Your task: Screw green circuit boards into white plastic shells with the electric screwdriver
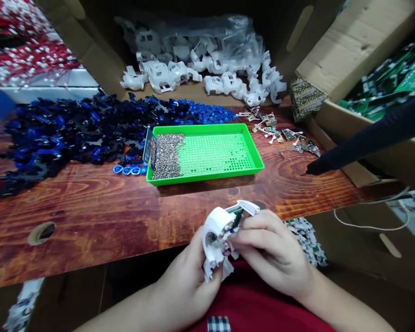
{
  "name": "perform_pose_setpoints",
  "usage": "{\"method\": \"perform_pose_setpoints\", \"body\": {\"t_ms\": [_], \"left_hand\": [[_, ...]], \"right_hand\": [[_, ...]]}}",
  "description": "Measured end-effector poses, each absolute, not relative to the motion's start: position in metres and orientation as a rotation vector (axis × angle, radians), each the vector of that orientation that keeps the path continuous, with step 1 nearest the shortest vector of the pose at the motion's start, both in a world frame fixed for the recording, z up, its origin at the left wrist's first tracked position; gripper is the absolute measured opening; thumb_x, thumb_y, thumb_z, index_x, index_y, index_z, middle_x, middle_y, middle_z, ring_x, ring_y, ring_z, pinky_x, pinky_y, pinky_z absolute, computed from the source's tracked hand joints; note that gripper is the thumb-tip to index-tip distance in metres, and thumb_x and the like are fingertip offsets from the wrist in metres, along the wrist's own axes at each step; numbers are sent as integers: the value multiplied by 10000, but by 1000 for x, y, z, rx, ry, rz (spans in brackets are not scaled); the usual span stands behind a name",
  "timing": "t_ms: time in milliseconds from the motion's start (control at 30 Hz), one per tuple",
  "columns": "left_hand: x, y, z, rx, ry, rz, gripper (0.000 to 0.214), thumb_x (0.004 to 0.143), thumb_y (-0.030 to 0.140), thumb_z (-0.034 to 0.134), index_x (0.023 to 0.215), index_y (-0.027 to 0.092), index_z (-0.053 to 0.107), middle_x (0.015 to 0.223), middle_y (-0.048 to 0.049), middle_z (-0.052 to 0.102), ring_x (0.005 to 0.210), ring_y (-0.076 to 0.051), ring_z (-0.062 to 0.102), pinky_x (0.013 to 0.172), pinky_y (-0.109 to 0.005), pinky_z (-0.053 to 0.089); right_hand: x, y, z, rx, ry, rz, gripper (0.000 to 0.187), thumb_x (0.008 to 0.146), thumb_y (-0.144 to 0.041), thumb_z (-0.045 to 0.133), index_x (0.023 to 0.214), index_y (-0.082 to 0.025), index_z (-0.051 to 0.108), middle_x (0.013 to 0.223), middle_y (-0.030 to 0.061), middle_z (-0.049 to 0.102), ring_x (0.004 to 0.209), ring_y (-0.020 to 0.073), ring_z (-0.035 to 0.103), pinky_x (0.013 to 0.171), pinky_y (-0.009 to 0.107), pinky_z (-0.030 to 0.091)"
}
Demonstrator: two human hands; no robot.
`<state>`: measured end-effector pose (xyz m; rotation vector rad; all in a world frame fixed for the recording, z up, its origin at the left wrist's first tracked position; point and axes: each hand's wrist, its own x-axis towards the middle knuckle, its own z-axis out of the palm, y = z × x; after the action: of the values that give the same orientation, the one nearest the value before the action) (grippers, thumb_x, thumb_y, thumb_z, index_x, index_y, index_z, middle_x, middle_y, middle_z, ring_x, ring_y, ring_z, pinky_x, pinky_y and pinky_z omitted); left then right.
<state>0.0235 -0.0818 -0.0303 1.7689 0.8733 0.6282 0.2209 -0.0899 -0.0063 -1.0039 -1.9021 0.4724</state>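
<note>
Just off the near table edge, the left hand (190, 276) is curled tight round a white shell (217, 228), and the right hand (269, 251) pinches its fingertips onto the shell's open side. Farther off, a green tray (214, 154) holds screws (166, 154) heaped at its left end. The far box (100, 60) holds white parts (193, 74) in plastic. The right box (352, 41) holds green boards (390, 83).
</note>
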Motion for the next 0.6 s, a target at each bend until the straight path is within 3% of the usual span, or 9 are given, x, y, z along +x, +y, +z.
{"method": "perform_pose_setpoints", "body": {"t_ms": [133, 233, 333, 467, 533, 600], "left_hand": [[26, -78, -22, 1670, 869, 550, 493, 848, 112, 456, 1286, 249, 278, 1169, -63, 573, 1119, -209, 532, 938, -270, 439], [33, -73, -10, 1705, 770, 452, 541, 811, 108, 497, 1306, 213, 307, 1208, -100, 559, 1135, -235, 525, 961, -298, 427], [44, -67, -4, 1710, 698, 360, 556, 780, 117, 536, 1304, 194, 366, 1207, -112, 576, 1064, -229, 578, 934, -299, 451], [54, -52, -5, 1730, 480, 255, 829, 709, 199, 667, 1411, 192, 225, 1356, -136, 465, 1183, -283, 497, 963, -348, 432], [54, -41, 3, 1791, 449, 251, 799, 725, 251, 666, 1406, 256, 250, 1384, -88, 438, 1212, -277, 469, 984, -355, 412], [50, -31, 18, 1908, 575, 278, 662, 727, 323, 670, 1331, 319, 398, 1324, -30, 517, 1175, -255, 512, 988, -328, 409]], "right_hand": [[231, -92, -12, -1107, -1551, 509, 330, 753, -61, 567, 1047, -210, 558, 928, 58, 557, 876, 150, 564, 761, 281, 500], [233, -91, -11, -1138, -1430, 758, 371, 814, -208, 555, 1178, -230, 487, 1072, 86, 569, 959, 168, 577, 829, 310, 504], [238, -86, -2, -1093, -1572, 909, 240, 827, -235, 552, 1065, -226, 581, 930, 56, 629, 849, 147, 618, 751, 258, 528], [276, -87, 22, -1230, -1642, 625, 200, 820, -184, 555, 997, -252, 616, 894, 31, 637, 823, 127, 639, 694, 186, 533], [313, -93, 31, -1393, -1773, 504, 205, 810, -197, 572, 999, -266, 610, 912, 17, 651, 839, 122, 650, 706, 164, 537], [356, -104, 32, -1529, -2027, 428, 221, 785, -221, 606, 1000, -268, 617, 907, 11, 668, 829, 137, 666, 699, 171, 553]]}}
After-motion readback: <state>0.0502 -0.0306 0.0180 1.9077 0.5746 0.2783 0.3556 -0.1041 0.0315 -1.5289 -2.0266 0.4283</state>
